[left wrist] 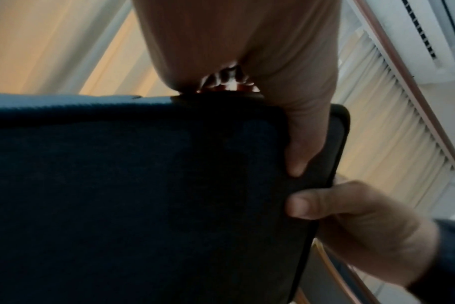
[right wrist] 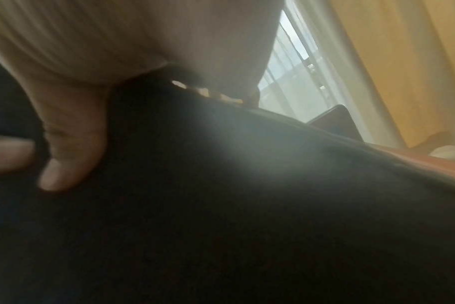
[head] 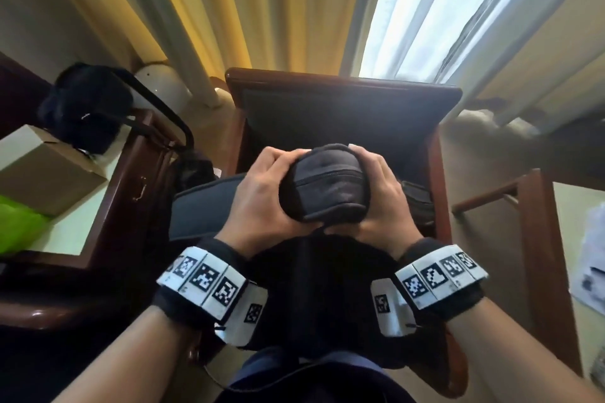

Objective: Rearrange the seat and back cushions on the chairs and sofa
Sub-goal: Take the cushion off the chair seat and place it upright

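Head view: nearest the camera were two bare forearms with black wrist bands carrying white marker tiles, left band (head: 209,285) and right band (head: 435,278). Past them the left hand (head: 262,199) and right hand (head: 383,196) were clamped on opposite sides of a dark cushion (head: 324,186), fingers curled over its far edge, thumbs on the near side; zipper seam faced up. The cushion was held on edge in front of the person, above the seat of a wooden armchair (head: 343,108) with a dark padded back. A blue-grey seat cushion (head: 203,206) lay under the left hand on the chair. A black bag (head: 88,108) and a cardboard box (head: 42,170) sat on a wooden side table (head: 131,173) at left, yellow curtains (head: 262,10) and a sheer white curtain (head: 442,10) behind the chair, another wooden table (head: 537,222) at right. Left wrist view: palm and thumb (left wrist: 304,144) pressed on the dark cushion (left wrist: 143,205) face, the right hand's thumb (left wrist: 325,205) gripping its edge just below. Right wrist view: blurred; thumb (right wrist: 68,148) pressed into the dark cushion (right wrist: 221,226) filling the frame, window (right wrist: 291,82) and chair-back corner (right wrist: 338,121) beyond.
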Tool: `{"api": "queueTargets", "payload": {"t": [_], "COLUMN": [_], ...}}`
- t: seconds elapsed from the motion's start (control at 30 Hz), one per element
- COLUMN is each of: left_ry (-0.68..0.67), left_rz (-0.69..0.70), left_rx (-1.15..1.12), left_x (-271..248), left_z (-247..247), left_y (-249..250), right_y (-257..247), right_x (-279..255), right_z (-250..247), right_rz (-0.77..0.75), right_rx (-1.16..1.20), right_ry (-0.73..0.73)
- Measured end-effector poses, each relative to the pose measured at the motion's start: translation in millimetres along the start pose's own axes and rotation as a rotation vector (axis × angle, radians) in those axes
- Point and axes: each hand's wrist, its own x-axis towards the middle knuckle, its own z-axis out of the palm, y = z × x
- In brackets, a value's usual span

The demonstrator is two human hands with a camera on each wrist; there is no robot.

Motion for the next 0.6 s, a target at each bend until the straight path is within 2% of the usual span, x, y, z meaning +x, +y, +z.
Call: {"api": "queueTargets", "payload": {"t": [0.13, 0.23, 0.43, 0.53, 0.6], "left_ry": [0.045, -0.021, -0.200, -0.213, -0.200], "left_rz": [0.041, 0.035, -0.219, -0.305, -0.311], "left_rx": [0.119, 0.219, 0.490, 0.480, 0.465], "left_x": [-8, -17, -57, -76, -81], "left_z": [18, 11, -24, -25, -22], "left_y": [-2, -16, -107, -134, -138], "right_y": [11, 15, 17, 14, 14], "right_x": [-2, -9, -22, -29, -32], "right_z": [-2, -5, -8, -4, -3], "right_rz": [-0.001, -0.007, -0.030, -0.044, -0.043], "right_rx": [-0.030, -0.042, -0.046, -0.032, -0.011], "right_ry": [0.041, 0.080, 0.069, 0.055, 0.058]}}
